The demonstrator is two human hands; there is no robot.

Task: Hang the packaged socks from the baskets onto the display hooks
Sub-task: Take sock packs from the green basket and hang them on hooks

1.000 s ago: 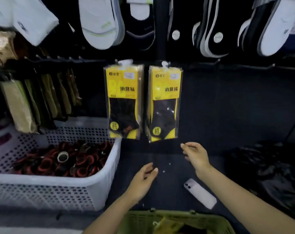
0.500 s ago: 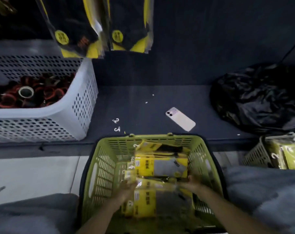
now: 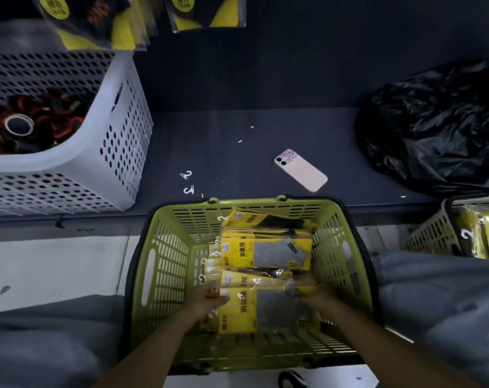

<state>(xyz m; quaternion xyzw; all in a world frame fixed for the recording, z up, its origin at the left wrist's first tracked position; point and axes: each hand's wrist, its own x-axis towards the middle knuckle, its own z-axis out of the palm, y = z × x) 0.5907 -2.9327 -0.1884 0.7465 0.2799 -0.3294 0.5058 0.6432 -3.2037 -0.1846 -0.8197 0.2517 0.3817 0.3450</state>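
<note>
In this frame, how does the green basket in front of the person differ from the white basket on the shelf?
The green basket holds yellow packaged socks; the white basket holds red-and-black rolled items. The green basket has long slots, the white basket small oval holes. The left hand and right hand are inside the green basket; neither touches the white basket, up on the shelf. Both are open-topped plastic.

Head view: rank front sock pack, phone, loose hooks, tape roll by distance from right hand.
1. Front sock pack, in green basket, at the right hand.
2. Phone, on shelf straight ahead.
3. Loose hooks, on shelf, further left.
4. Tape roll, far left in white basket.
</note>
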